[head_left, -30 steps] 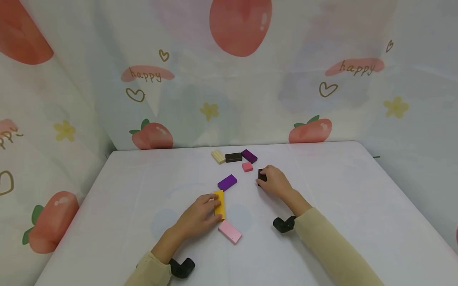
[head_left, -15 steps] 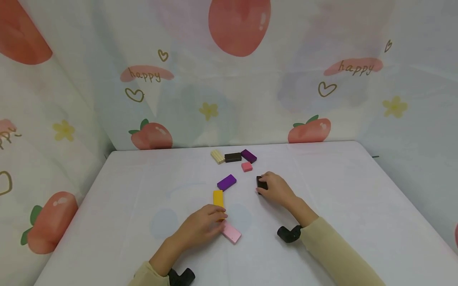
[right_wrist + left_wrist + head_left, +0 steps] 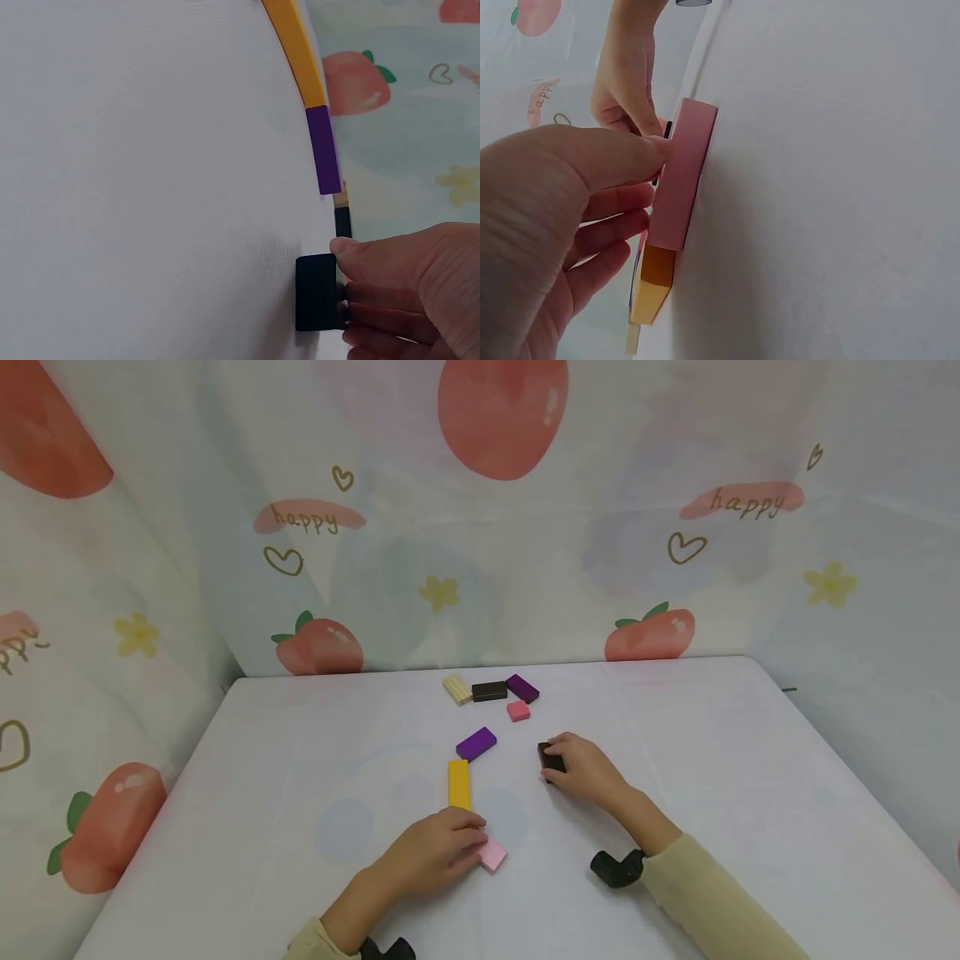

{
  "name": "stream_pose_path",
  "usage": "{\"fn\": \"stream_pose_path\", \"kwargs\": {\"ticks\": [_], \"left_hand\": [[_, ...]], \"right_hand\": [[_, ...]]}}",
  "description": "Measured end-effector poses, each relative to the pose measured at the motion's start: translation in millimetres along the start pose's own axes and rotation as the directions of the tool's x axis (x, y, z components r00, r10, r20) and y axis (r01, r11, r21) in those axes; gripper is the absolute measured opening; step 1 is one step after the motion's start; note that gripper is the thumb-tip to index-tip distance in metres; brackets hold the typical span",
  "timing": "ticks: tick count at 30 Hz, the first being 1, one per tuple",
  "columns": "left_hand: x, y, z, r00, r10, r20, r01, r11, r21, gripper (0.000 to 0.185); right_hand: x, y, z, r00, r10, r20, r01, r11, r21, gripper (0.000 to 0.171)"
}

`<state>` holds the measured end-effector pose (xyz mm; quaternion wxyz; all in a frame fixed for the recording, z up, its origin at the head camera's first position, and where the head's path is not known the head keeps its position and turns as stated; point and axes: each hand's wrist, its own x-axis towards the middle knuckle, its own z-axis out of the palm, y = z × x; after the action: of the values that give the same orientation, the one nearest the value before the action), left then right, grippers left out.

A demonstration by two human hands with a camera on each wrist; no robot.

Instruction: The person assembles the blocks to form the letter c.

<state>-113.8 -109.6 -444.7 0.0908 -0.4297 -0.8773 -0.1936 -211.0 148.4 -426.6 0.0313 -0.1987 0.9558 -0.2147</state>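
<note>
Both hands have drawn back toward the person since a second ago: the left hand (image 3: 438, 853) has slid off the yellow block (image 3: 458, 783) and now rests on the pink block (image 3: 492, 855), thumb and fingers pinching its long sides as the left wrist view (image 3: 681, 176) shows, while the right hand (image 3: 588, 768) has pulled the black block (image 3: 551, 758) nearer along the table (image 3: 712, 760), gripping it between thumb and curled fingers (image 3: 375, 262). The pink block lies flat just below the yellow one, end close to end; whether they touch is hard to say, since the fingers cover the joint. Beyond the yellow block lies a purple block (image 3: 476, 743), slanted and apart from it, and at the far edge sit a cream block (image 3: 456, 688), a dark brown block (image 3: 489, 691), a second purple block (image 3: 522, 687) and a small pink block (image 3: 518, 711). To move the pieces well, I would judge a low, light grip on the sides best, sliding flat without tipping and without nudging neighbours. Most of the pink block is hidden under the left hand in the head view, part of the black block is covered by the right fingers, and both sleeves run out of frame.
</note>
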Motion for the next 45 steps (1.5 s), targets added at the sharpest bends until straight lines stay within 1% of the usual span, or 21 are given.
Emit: {"fn": "stream_pose_path", "kwargs": {"ticks": [5,11,19,28,35,42,45], "left_hand": [[-0.3,1.0,0.8,1.0,-0.01,0.026,0.01,0.999,0.03,0.022],[0.1,1.3,0.7,0.999,0.005,0.044,-0.006,0.999,0.035,0.022],[3.6,2.3,-1.8,0.995,-0.014,0.103,0.009,0.999,0.047,0.022],[6.4,4.2,-5.7,0.989,-0.036,0.142,0.03,0.999,0.04,0.022],[7.4,4.5,-7.3,0.983,-0.065,0.173,0.061,0.998,0.03,0.021],[7.6,4.5,-6.5,0.985,-0.058,0.165,0.054,0.998,0.028,0.021],[7.9,4.4,-6.5,0.985,-0.056,0.165,0.051,0.998,0.037,0.021]], "right_hand": [[-7.1,-1.7,-1.0,0.999,-0.038,0.013,0.038,0.999,0.001,0.038],[-16.4,-2.4,-3.3,0.995,-0.091,0.042,0.091,0.996,0.012,0.035],[-32.5,-9.6,-3.2,0.985,-0.138,0.099,0.136,0.99,0.032,0.033],[-48.3,-12.4,-4.8,0.956,-0.259,0.134,0.251,0.965,0.072,0.035],[-53.7,-15.4,-2.9,0.949,-0.281,0.146,0.27,0.959,0.091,0.041],[-61.5,-19.0,0.7,0.915,-0.37,0.16,0.355,0.928,0.112,0.037],[-64.3,-20.2,2.9,0.911,-0.385,0.15,0.372,0.921,0.113,0.035]]}}
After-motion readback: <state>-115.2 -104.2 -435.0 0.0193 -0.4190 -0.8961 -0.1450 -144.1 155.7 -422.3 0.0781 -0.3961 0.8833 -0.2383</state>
